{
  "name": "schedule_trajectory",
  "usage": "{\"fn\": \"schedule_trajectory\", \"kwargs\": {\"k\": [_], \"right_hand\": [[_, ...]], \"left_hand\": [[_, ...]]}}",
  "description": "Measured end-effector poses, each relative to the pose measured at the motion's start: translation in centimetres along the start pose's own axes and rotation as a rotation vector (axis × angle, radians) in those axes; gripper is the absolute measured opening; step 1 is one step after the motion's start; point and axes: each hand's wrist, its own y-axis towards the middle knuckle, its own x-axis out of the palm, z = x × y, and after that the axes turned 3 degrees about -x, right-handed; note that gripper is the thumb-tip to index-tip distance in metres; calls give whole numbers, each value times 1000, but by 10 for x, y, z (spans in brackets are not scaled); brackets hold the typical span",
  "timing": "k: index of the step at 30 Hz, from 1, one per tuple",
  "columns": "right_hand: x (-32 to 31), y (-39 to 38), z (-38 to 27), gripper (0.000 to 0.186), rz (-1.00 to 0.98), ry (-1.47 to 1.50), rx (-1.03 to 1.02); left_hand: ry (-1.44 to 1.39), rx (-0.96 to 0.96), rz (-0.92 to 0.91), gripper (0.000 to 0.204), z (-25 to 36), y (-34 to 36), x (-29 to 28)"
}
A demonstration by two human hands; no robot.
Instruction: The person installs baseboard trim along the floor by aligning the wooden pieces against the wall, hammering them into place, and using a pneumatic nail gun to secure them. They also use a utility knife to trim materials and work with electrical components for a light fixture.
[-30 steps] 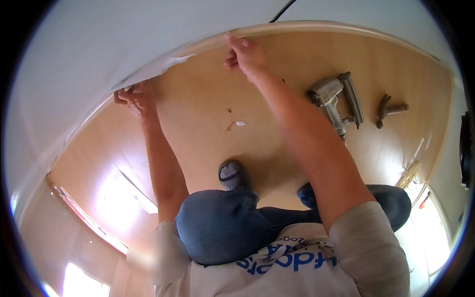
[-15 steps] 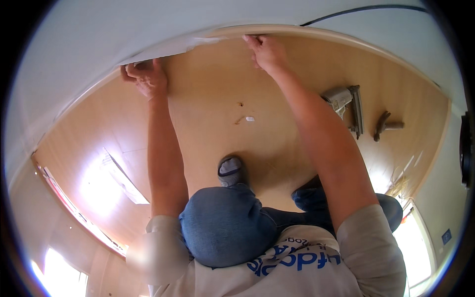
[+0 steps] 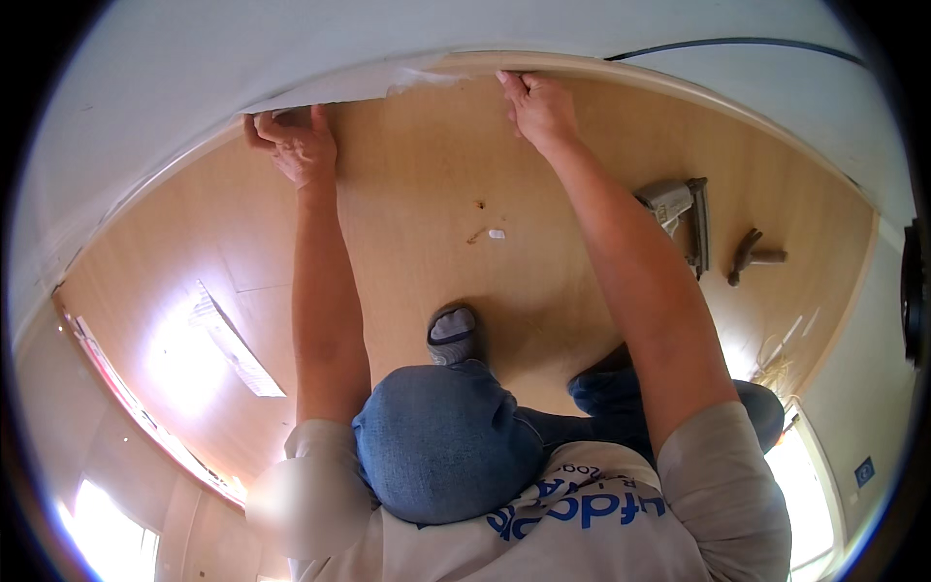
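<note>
A pale wood-toned baseboard strip [image 3: 679,87] runs along the foot of the white wall ahead of me. Whitish, thin film [image 3: 354,87] covers its left-middle stretch and ends in a wrinkled, see-through part near the centre. My left hand [image 3: 299,153] is at the film's left part, fingers curled at the lower edge and thumb apart, with a dark gap between them. To the right, my right hand [image 3: 541,109] pinches with thumb and forefinger at the strip's edge; what lies between those fingertips is too small to make out.
On the wood-look floor [image 3: 407,194] at right lie a nail gun [image 3: 679,209], partly behind my right arm, and a hammer [image 3: 752,256]. A small white scrap [image 3: 497,234] is in the middle. A long flat piece [image 3: 238,344] lies left. A black cable [image 3: 737,43] crosses the wall.
My right hand has slid a little to the right along the strip. The film's wrinkled end reaches farther right. My left hand stays at the film's left part, and the view has shifted slightly.
</note>
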Motion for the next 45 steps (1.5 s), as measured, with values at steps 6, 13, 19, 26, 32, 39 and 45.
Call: {"fn": "schedule_trajectory", "kwargs": {"k": [6,13,19,26,32,39,45], "right_hand": [[-2,-1,0,48,-13,55,-8],[1,5,12,48,-10,32,-39],[-3,1,4,50,-31,46,-20],[-5,3,5,50,-56,25,5],[-6,2,2,50,-54,50,36],[-3,0,22,49,-33,46,-51],[-2,-2,10,46,-109,13,-3]], "left_hand": [[-49,-10,6,83,8,2,-5],[-33,17,10,83,-3,-1,5],[-27,40,55,83,-2,-1,4],[-42,21,-1,83,-1,-1,2],[-14,92,77,87,4,0,-3],[-75,-33,-48,92,5,0,-8],[-46,0,41,90,-1,4,-6]]}}
